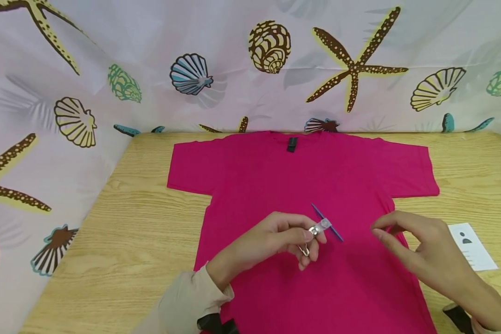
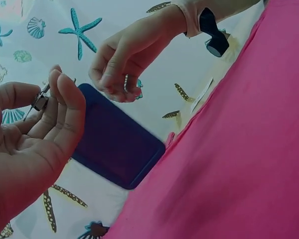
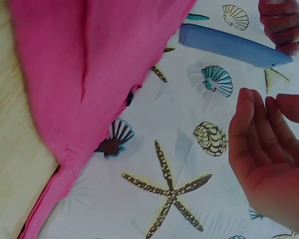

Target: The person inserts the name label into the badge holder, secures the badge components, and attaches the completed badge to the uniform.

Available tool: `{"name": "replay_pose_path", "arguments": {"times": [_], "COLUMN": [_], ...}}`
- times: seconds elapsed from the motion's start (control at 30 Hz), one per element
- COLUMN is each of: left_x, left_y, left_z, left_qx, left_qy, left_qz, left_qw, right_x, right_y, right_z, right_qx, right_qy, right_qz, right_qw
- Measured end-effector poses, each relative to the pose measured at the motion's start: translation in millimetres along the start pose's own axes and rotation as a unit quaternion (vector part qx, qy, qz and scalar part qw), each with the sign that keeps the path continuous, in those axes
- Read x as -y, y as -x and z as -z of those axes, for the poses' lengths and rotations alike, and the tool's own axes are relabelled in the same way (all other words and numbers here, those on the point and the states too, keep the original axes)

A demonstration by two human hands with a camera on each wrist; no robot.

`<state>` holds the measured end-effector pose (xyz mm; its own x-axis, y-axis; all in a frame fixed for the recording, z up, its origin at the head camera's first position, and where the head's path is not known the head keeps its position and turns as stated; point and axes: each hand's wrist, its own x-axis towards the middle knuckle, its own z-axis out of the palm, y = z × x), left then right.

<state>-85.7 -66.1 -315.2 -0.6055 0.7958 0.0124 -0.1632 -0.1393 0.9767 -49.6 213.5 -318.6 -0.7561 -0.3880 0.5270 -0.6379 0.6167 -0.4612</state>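
Observation:
My left hand (image 1: pixel 275 234) pinches the metal clip (image 1: pixel 314 231) of a badge holder between thumb and fingers, above the pink T-shirt (image 1: pixel 292 181). A wire loop like a safety pin (image 1: pixel 304 250) hangs at the clip. From the clip a short clear strap (image 1: pixel 325 223) runs to the blue badge holder (image 1: pixel 318 211), seen edge-on in the head view. Its flat dark blue face shows in the left wrist view (image 2: pixel 117 139). My right hand (image 1: pixel 427 248) hovers to the right of the badge holder, apart from it, its fingers loosely bent and holding nothing visible.
Under the T-shirt is a wooden table (image 1: pixel 146 204). A white card with dark printed marks (image 1: pixel 476 253) lies on the table at the right, partly behind my right hand. A seashell-patterned cloth (image 1: pixel 229 37) stands along the back and left. The shirt's black neck label (image 1: pixel 291 144) faces up.

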Motion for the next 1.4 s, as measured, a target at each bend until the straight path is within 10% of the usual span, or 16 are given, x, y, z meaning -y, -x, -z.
{"name": "replay_pose_path", "arguments": {"times": [0.77,1.2,1.4], "left_x": [0.0,5.6,15.9], "left_y": [-15.3,-17.3,-19.4], "left_z": [-13.7,-17.6,-20.1], "left_qx": [0.025,0.042,0.036], "left_qy": [-0.111,-0.076,-0.015], "left_qz": [-0.015,-0.025,-0.063], "left_qw": [0.9934,0.9959,0.9972], "right_x": [30.7,37.3,37.1], "right_y": [-15.0,-10.3,-6.9], "right_z": [-17.5,-21.0,-30.0], "right_qx": [0.04,0.098,0.066], "right_qy": [-0.054,-0.048,-0.082], "right_qz": [-0.012,-0.079,-0.026], "right_qw": [0.998,0.991,0.994]}}
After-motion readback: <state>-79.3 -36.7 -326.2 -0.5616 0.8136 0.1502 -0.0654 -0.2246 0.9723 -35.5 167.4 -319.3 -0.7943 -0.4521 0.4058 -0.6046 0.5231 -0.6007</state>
